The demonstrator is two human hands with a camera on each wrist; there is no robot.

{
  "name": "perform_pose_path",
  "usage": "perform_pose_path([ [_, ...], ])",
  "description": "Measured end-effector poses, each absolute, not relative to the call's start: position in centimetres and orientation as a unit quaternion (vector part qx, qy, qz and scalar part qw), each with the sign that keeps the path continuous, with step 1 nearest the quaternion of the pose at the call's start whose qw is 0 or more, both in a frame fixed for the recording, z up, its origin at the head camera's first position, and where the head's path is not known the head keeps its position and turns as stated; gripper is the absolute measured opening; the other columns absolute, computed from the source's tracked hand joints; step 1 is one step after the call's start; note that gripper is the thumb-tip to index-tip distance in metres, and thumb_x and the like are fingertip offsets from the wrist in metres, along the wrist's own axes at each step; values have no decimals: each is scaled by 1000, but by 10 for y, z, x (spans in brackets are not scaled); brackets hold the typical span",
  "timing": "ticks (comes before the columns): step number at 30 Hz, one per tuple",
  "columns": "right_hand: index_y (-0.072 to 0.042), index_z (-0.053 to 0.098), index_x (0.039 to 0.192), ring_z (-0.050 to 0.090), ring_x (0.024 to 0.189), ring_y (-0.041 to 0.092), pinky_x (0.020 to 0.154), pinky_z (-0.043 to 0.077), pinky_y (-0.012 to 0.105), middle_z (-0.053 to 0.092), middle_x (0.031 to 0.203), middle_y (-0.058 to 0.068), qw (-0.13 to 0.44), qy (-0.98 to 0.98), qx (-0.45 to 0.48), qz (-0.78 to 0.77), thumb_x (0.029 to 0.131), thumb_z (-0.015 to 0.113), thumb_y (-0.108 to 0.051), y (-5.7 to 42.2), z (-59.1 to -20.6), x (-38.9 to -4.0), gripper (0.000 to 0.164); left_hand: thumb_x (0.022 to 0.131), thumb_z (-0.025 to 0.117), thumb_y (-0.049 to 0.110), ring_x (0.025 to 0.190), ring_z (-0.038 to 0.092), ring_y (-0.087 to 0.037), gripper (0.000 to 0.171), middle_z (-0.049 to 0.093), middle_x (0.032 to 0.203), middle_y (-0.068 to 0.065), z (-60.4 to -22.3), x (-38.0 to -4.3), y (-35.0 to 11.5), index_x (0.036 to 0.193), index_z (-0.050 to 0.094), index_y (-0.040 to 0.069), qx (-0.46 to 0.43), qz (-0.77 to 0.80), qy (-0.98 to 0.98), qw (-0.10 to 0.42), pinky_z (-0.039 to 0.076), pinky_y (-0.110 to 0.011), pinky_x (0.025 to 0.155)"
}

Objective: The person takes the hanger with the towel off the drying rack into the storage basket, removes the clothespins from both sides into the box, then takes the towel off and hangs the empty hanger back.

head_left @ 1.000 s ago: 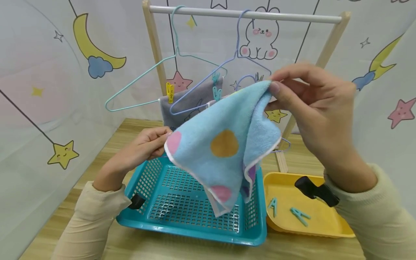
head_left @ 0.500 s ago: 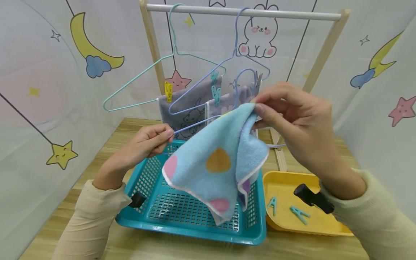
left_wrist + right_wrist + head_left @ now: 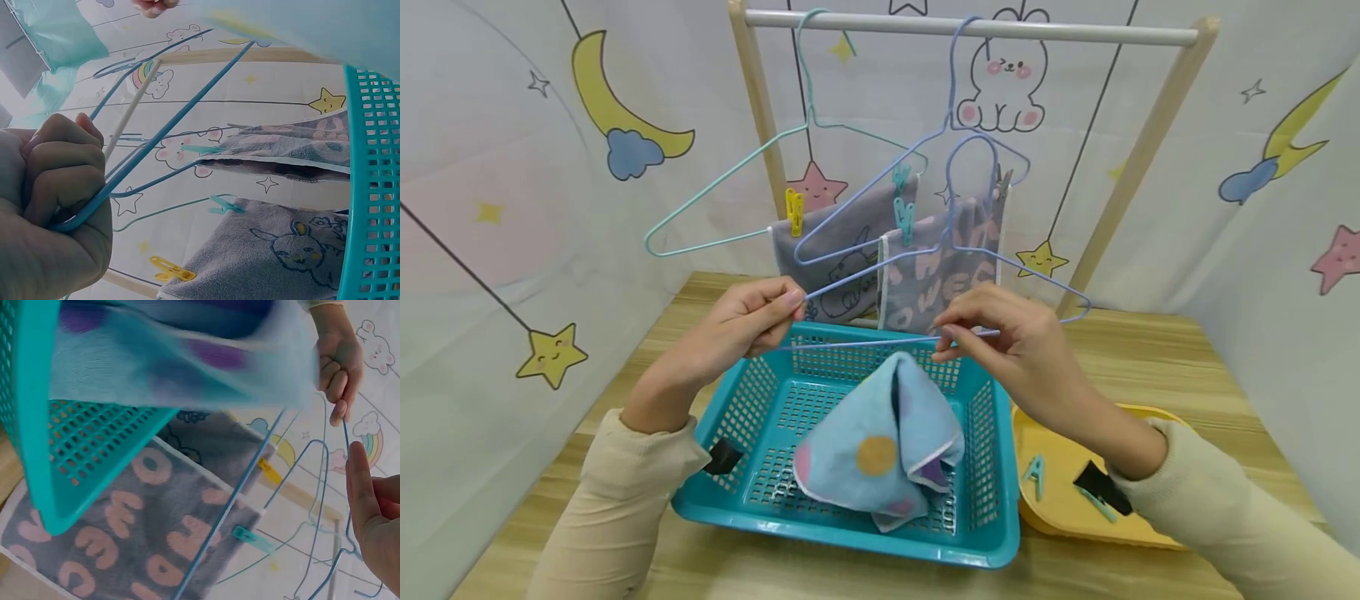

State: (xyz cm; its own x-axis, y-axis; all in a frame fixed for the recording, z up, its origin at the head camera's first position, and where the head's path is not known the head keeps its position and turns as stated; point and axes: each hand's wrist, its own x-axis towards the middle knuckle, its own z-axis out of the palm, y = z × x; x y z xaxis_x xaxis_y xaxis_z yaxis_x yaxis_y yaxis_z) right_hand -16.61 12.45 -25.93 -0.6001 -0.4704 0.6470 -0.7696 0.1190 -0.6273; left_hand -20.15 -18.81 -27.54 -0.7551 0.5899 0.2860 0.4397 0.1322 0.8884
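Note:
My left hand (image 3: pixel 752 312) grips a periwinkle wire hanger (image 3: pixel 880 265) near its left corner, its fingers curled round the wire in the left wrist view. My right hand (image 3: pixel 1007 329) is at the hanger's bottom bar, fingers loosely bent, thumb and fingertips slightly apart. Beneath it a light-blue towel (image 3: pixel 850 450) with pink, orange and purple dots hangs peaked over the teal basket (image 3: pixel 842 537), out of both hands. The towel (image 3: pixel 156 369) is blurred in the right wrist view.
A rack (image 3: pixel 1075 33) behind bears a mint hanger (image 3: pixel 722 179) and another periwinkle hanger (image 3: pixel 872 183), each with a grey towel clipped on by pegs. A yellow tray (image 3: pixel 1026 517) with mint pegs (image 3: pixel 1034 477) stands right of the basket, on the wooden surface (image 3: pixel 1195 375).
The right hand has moved down and left and let go of the dotted towel, which has dropped toward the basket. The hanger is uncovered. The left hand keeps its grip.

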Motion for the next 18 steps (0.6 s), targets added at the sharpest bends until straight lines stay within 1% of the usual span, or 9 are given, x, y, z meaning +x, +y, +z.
perform_pose_path([
  [8,1,63,100,65,70,15,59,52,26,59,93,8,147,-762,400,488,81,60,13,138,-274,-168,23,101,34,19,41,26,-19,25,28,51,-3,-274,-203,-185,87,48,4,340,557,755,67,22,-30,39],
  [15,1,63,96,64,67,18,60,52,26,59,88,8,135,-794,354,476,82,60,11,149,-271,-158,18,101,34,20,41,25,-19,26,28,52,-3,-274,-202,-182,88,49,4,339,553,758,63,22,-30,40],
  [18,-1,64,96,64,66,17,61,52,26,61,87,8,142,-801,340,472,84,59,9,165,-287,-168,16,101,33,19,41,24,-18,26,27,51,-3,-272,-202,-181,88,49,4,344,551,758,57,20,-30,38],
])
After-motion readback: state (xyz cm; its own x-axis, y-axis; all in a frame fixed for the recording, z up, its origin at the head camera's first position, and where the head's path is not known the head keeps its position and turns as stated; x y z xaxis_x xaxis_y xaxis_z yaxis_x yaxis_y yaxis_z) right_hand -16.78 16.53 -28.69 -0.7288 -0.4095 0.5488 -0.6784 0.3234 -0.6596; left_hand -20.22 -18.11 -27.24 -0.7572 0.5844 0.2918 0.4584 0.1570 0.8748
